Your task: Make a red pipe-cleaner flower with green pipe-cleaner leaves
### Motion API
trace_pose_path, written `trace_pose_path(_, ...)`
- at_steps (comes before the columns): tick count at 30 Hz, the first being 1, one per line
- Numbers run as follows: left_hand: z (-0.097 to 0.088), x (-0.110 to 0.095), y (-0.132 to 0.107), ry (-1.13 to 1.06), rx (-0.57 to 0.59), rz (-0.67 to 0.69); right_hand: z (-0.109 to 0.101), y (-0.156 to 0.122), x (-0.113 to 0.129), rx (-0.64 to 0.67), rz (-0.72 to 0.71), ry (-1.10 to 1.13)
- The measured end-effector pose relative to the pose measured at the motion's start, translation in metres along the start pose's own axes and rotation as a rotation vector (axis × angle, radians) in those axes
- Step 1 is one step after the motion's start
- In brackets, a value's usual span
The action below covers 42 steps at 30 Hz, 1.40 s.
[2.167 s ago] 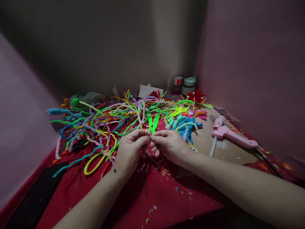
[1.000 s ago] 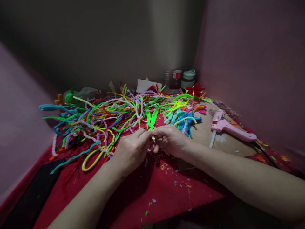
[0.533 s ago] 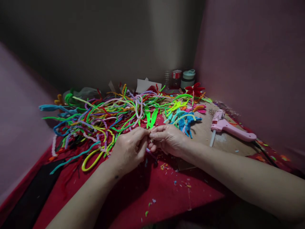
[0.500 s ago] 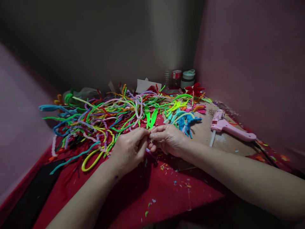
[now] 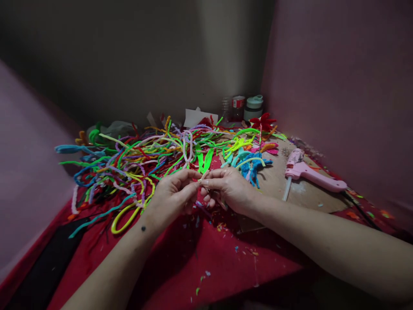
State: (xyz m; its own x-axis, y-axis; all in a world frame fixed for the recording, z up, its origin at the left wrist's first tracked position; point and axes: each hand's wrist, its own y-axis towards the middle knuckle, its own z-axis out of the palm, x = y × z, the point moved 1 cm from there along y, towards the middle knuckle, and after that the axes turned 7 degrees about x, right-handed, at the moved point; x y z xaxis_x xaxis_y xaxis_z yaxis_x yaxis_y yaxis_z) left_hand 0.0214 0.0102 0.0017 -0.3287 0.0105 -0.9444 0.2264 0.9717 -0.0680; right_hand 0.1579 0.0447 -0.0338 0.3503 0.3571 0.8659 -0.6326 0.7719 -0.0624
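Observation:
My left hand (image 5: 176, 191) and my right hand (image 5: 230, 189) meet fingertip to fingertip over the red cloth (image 5: 226, 267). Both are closed in a pinch around something small and pale, mostly hidden by the fingers. Just beyond the fingertips lie bright green leaf-shaped pieces (image 5: 204, 160) of fuzzy pipe cleaner. A large tangle of coloured pipe cleaners (image 5: 129, 159) spreads to the left and behind my hands. Blue fuzzy shapes (image 5: 254, 168) sit beyond my right hand.
A pink glue gun (image 5: 309, 174) with a clear stick rests on a brown board (image 5: 300, 198) at the right. A red fuzzy flower (image 5: 263, 122), a jar with a red label (image 5: 238, 107) and a green-lidded bottle (image 5: 254, 107) stand at the back. Coloured scraps litter the cloth.
My left hand has turned, its fingers straightening and its thumb now lying along the pinch. The right hand stays nearly in place. The tangle and glue gun look the same.

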Motion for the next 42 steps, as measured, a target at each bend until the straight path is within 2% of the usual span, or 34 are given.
trace_pose_path(5,-0.002,-0.002,-0.002,-0.070,0.007,-0.001,0.003,-0.005,0.003,-0.011,-0.015,-0.100)
trace_pose_path(10,-0.006,0.000,0.000,-0.331,0.081,-0.051,0.004,-0.010,0.004,0.029,-0.116,-0.257)
trace_pose_path(13,-0.011,0.001,0.002,-0.411,0.051,-0.013,0.003,-0.009,0.006,-0.009,-0.081,-0.254)
trace_pose_path(15,-0.016,0.001,0.003,-0.350,-0.004,0.064,0.003,-0.007,0.007,-0.032,-0.020,-0.174)
trace_pose_path(18,-0.023,0.001,0.003,-0.127,-0.050,0.200,0.002,-0.004,0.008,-0.002,0.033,-0.049)
trace_pose_path(22,-0.028,-0.002,0.005,0.255,0.084,0.381,0.000,-0.003,0.008,0.110,0.095,0.007)
trace_pose_path(25,-0.029,-0.006,0.004,0.423,0.190,0.453,0.000,-0.004,0.008,0.158,0.147,0.011)
trace_pose_path(32,-0.028,-0.013,-0.003,0.564,0.333,0.447,0.000,-0.004,0.002,0.222,0.220,0.012)
trace_pose_path(38,-0.027,-0.008,-0.005,0.606,0.313,0.374,0.002,-0.006,0.001,0.197,0.236,-0.083)
trace_pose_path(42,-0.026,-0.007,-0.008,0.577,0.294,0.300,0.004,-0.008,0.001,0.148,0.187,-0.113)
